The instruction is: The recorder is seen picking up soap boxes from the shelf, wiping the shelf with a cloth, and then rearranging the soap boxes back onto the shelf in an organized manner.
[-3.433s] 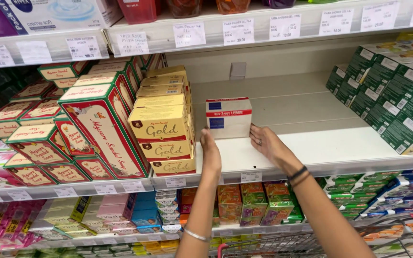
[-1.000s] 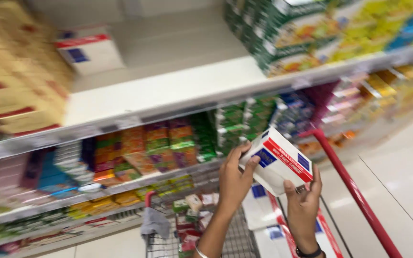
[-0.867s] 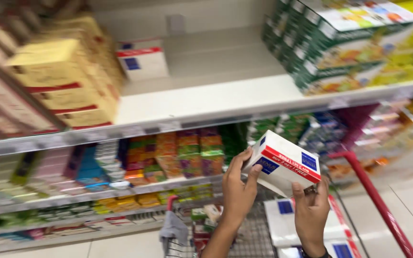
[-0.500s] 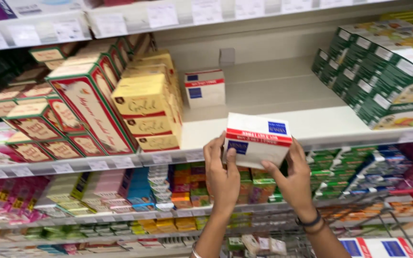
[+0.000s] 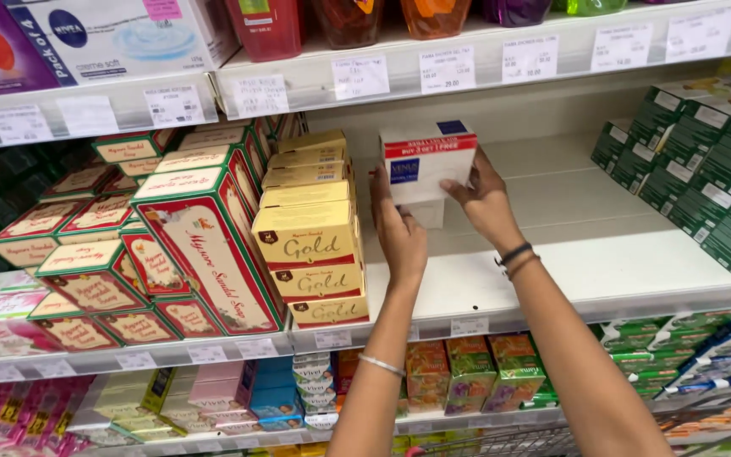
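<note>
Together the left hand and right hand are gripping a white soap box (blue and red markings) above the white shelf, right of the yellow boxes.

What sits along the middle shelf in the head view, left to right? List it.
Red and green boxes → gold boxes → left hand → white box → right hand → bare white shelf → dark green boxes.

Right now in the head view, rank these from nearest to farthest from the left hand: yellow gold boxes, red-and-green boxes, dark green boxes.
1. Yellow gold boxes, just left of the left hand.
2. Red-and-green boxes, further left.
3. Dark green boxes, far right.
</note>
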